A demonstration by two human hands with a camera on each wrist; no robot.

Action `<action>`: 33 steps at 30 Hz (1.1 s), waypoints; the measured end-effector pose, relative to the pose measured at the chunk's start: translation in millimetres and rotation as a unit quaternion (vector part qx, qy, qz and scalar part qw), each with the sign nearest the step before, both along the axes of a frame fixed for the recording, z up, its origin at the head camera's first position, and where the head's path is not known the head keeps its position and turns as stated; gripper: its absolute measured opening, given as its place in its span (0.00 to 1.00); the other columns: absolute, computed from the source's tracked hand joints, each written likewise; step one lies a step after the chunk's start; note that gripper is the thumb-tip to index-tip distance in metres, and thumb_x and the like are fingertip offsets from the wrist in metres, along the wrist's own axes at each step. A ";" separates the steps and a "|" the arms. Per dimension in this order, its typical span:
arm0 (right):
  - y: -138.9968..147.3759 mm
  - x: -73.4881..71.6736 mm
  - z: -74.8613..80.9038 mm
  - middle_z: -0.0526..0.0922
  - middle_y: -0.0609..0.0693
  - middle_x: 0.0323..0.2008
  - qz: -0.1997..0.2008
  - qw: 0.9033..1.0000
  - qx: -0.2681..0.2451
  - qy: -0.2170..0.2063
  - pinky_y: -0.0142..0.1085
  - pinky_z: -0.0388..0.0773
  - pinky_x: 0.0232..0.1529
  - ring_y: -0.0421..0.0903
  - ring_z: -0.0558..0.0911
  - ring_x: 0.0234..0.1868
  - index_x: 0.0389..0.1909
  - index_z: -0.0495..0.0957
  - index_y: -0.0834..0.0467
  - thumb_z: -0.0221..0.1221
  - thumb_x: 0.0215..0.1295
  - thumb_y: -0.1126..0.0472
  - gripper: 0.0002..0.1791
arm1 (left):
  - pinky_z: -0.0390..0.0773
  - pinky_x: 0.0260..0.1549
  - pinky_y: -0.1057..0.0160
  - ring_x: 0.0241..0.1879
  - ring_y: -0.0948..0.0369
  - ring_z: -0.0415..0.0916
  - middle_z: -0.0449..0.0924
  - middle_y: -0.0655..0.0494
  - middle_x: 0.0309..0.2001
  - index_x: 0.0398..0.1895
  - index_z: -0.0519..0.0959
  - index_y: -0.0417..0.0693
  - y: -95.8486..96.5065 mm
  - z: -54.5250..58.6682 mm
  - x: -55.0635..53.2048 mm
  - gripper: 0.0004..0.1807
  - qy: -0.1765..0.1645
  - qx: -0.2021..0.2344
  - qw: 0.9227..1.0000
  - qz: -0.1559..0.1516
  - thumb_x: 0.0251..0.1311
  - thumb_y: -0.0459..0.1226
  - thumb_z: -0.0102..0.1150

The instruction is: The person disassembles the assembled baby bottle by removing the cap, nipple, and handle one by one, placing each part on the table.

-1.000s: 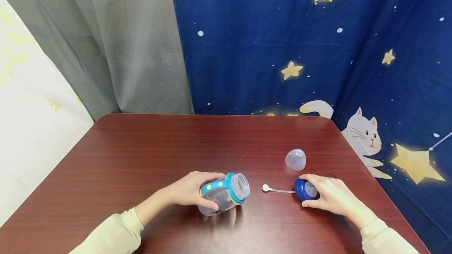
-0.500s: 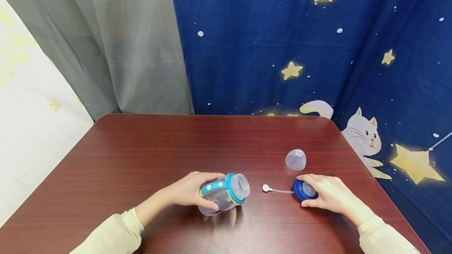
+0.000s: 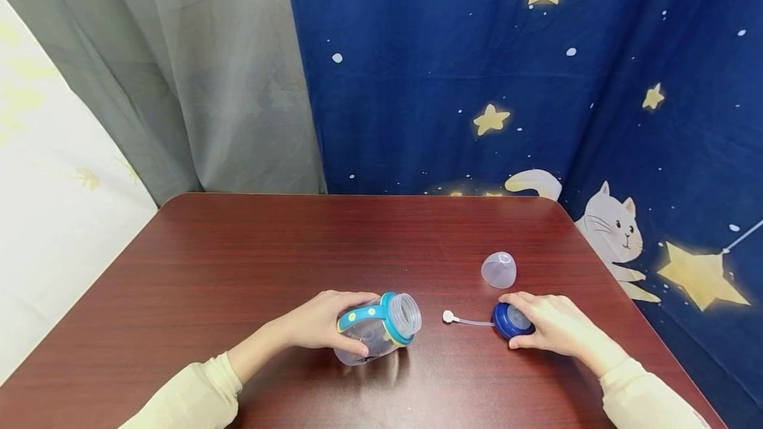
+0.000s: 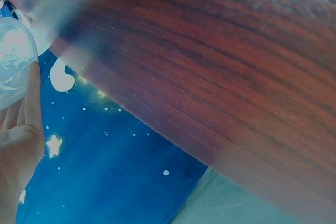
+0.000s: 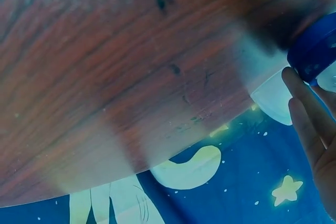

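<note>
My left hand (image 3: 330, 320) grips a clear baby bottle (image 3: 375, 339) that has a turquoise collar and handle with yellow dots. The bottle lies tilted over the table, its open threaded mouth facing right. In the left wrist view the base of the bottle (image 4: 13, 56) shows beside the fingers. My right hand (image 3: 557, 326) holds a blue bottle lid (image 3: 507, 323) between thumb and fingers. From the lid a thin clear straw with a white weighted end (image 3: 450, 317) stretches left toward the bottle mouth. The right wrist view shows the blue lid (image 5: 315, 45) at its right edge.
A translucent dome cap (image 3: 499, 270) stands on the dark red wooden table (image 3: 298, 243) behind the lid. Beyond the table's far edge hang a grey curtain (image 3: 238, 85) and a blue curtain (image 3: 417, 85) printed with stars and a cat.
The blue lid and my right hand have shifted slightly left, and the lid has tilted a little. My left hand and the bottle stay in place.
</note>
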State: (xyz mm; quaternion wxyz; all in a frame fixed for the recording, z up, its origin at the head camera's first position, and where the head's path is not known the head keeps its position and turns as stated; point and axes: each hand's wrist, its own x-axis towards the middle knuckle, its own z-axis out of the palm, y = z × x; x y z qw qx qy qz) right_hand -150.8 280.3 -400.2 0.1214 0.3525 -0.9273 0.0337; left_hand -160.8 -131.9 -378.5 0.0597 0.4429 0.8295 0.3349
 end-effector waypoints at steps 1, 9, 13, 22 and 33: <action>0.2 -0.2 -0.1 0.77 0.45 0.38 0.000 1.000 -0.001 -0.001 0.39 0.73 0.28 0.42 0.77 0.29 0.46 0.73 0.54 0.61 0.40 0.33 0.36 | 0.72 0.36 0.67 0.38 0.70 0.71 0.73 0.69 0.44 0.58 0.66 0.57 0.1 0.1 0.0 0.38 0.001 0.000 1.000 0.000 0.41 0.57 0.63; -1.5 -0.1 2.5 0.76 0.44 0.37 -0.003 0.999 0.017 -0.034 0.38 0.72 0.26 0.40 0.75 0.27 0.45 0.74 0.53 0.57 0.41 0.31 0.36 | 0.72 0.36 0.67 0.39 0.70 0.71 0.73 0.68 0.44 0.58 0.66 0.54 -0.2 1.1 0.8 0.38 -0.002 -0.001 1.000 -0.001 0.41 0.56 0.63; -2.3 0.5 5.2 0.76 0.43 0.35 -0.007 0.999 0.026 -0.047 0.38 0.71 0.26 0.40 0.75 0.26 0.45 0.75 0.53 0.57 0.41 0.30 0.36 | 0.72 0.36 0.67 0.39 0.70 0.71 0.73 0.68 0.44 0.58 0.66 0.55 -0.5 1.4 1.2 0.38 0.000 -0.001 1.000 0.000 0.41 0.56 0.63; -3.2 2.0 8.7 0.75 0.42 0.33 -0.006 0.998 0.037 -0.045 0.37 0.71 0.25 0.40 0.74 0.26 0.44 0.75 0.52 0.57 0.40 0.29 0.36 | 0.72 0.36 0.67 0.38 0.70 0.71 0.73 0.69 0.43 0.57 0.66 0.57 0.0 1.8 2.5 0.38 -0.001 0.003 1.000 0.001 0.41 0.57 0.63; -2.9 2.5 9.7 0.77 0.42 0.33 -0.017 1.000 0.019 -0.017 0.37 0.72 0.26 0.39 0.75 0.26 0.47 0.74 0.51 0.57 0.40 0.29 0.37 | 0.72 0.35 0.67 0.38 0.70 0.71 0.73 0.69 0.43 0.58 0.65 0.56 1.5 2.7 0.9 0.38 -0.006 0.004 1.000 -0.003 0.41 0.57 0.63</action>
